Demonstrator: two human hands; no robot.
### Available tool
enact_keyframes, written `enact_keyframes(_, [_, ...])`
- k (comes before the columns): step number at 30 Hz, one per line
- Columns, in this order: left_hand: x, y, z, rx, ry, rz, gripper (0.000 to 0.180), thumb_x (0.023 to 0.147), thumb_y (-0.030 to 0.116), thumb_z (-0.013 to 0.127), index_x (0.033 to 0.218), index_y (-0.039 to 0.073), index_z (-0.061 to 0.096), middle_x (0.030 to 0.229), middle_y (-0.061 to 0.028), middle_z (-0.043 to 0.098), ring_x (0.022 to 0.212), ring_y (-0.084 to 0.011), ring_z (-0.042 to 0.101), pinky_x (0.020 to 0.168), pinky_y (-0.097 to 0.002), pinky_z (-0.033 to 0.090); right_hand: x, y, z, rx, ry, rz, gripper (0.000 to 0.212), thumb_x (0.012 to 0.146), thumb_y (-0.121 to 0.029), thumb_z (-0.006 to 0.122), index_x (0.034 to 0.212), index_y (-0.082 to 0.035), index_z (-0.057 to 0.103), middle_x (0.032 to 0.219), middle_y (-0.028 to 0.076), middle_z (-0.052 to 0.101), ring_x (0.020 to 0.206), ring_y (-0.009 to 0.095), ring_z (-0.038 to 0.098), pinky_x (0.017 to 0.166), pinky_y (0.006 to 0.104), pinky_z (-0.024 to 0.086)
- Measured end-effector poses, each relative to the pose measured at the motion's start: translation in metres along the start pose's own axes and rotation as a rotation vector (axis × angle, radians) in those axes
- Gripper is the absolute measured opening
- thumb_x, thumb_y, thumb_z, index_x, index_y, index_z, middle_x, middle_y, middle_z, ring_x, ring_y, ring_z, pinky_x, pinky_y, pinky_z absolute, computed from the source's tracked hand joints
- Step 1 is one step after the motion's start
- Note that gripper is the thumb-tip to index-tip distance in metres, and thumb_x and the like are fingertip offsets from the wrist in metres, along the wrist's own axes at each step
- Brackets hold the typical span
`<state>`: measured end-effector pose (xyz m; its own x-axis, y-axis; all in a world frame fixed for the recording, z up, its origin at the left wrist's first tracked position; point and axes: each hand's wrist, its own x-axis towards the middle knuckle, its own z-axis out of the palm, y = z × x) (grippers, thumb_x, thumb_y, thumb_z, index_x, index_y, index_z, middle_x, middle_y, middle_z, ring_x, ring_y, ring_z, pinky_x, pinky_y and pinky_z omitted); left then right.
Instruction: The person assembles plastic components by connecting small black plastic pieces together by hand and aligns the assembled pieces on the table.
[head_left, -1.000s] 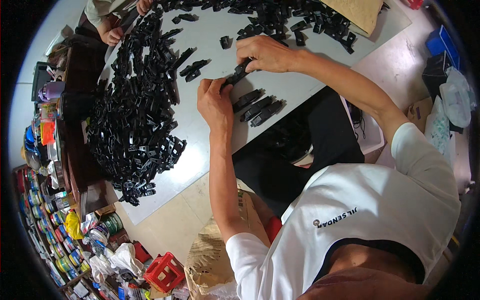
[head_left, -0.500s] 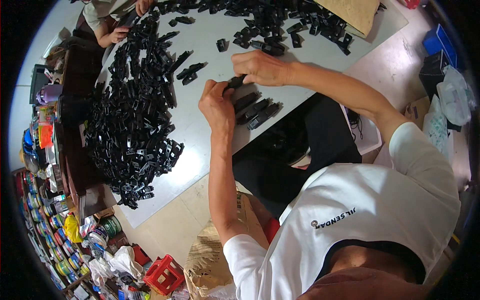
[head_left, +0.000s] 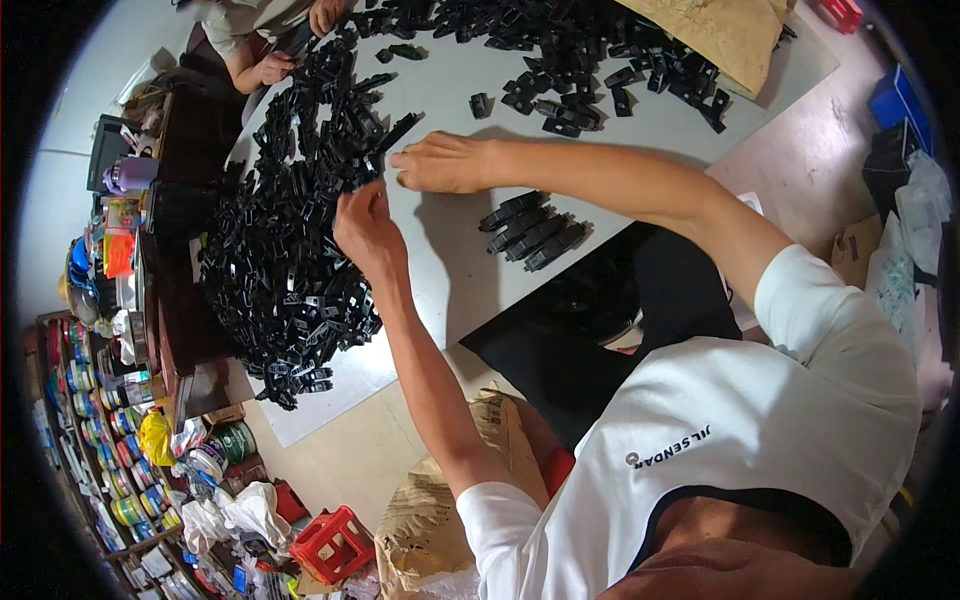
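So the person's got both hands up by the big heap of black plastic parts [head_left: 275, 250] that covers the left side of the white counter [head_left: 450, 100]. The left hand [head_left: 370, 232] is at the heap's right edge with its fingers curled in, but I honestly can't tell whether there's a part in it. The right hand [head_left: 440, 163] reaches across from the right, just beyond the left one and a bit to its right, back of the hand up, fingertips pointing left toward the heap; those are partly hidden, so can't tell if it's gripping anything either. To the right of the hands and near the counter's near edge, four black clip-shaped parts [head_left: 535, 232] lie side by side in a slanted row. One loose black part [head_left: 480, 105] sits by itself farther back, and a second spread of black parts [head_left: 570, 60] runs along the far side, next to some brown paper [head_left: 725, 40] at far right. Over at far left, a co-worker's hand [head_left: 273, 68] is by the heap's far end. On the floor, near side, there's a red plastic crate [head_left: 333, 545] left of a crumpled brown paper sack [head_left: 425, 510].
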<state>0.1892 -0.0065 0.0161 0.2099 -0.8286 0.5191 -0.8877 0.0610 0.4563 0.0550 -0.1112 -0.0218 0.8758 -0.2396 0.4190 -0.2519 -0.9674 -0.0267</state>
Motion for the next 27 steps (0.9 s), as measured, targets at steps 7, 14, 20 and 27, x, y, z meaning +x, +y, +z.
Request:
enact_keyframes(7, [0.032, 0.008, 0.046, 0.053, -0.086, 0.227, 0.037, 0.064, -0.008, 0.067, 0.1, 0.003, 0.065, 0.091, -0.0145, 0.058, 0.081, -0.0346, 0.059, 0.069, -0.0408, 0.047, -0.055, 0.015, -0.04, 0.041, -0.009, 0.033, 0.009, 0.073, 0.0, 0.054, 0.076, 0.003, 0.047, 0.086, 0.015, 0.048, 0.079, 0.032, 0.058, 0.062, 0.0409, 0.05])
enact_keyframes(14, [0.027, 0.022, 0.054, 0.061, -0.227, 0.239, 0.027, 0.069, -0.004, 0.066, 0.094, 0.005, 0.064, 0.09, -0.0129, 0.059, 0.078, -0.0304, 0.062, 0.067, -0.0373, 0.049, -0.065, 0.025, -0.054, 0.258, -0.038, 0.333, 0.013, 0.077, 0.003, 0.058, 0.09, 0.003, 0.054, 0.094, 0.015, 0.048, 0.082, 0.03, 0.059, 0.065, 0.037, 0.051])
enact_keyframes(20, [-0.014, 0.015, 0.046, -1.104, -0.334, -0.346, 0.023, 0.077, -0.007, 0.066, 0.095, 0.002, 0.056, 0.088, -0.0018, 0.055, 0.074, -0.0089, 0.051, 0.067, -0.0227, 0.044, -0.085, 0.02, -0.05, 0.698, 0.196, 0.373, 0.015, 0.077, 0.001, 0.06, 0.092, 0.0, 0.057, 0.089, 0.014, 0.052, 0.077, 0.023, 0.061, 0.069, 0.0378, 0.05])
enact_keyframes(27, [-0.033, 0.035, 0.052, -0.262, -0.146, 0.041, 0.031, 0.067, -0.009, 0.068, 0.095, 0.002, 0.061, 0.089, -0.0088, 0.06, 0.082, -0.0224, 0.058, 0.073, -0.0327, 0.047, -0.083, 0.022, -0.05, 0.548, 0.276, 0.509, 0.017, 0.075, -0.004, 0.064, 0.092, -0.004, 0.06, 0.08, 0.007, 0.064, 0.075, 0.022, 0.061, 0.072, 0.0356, 0.049])
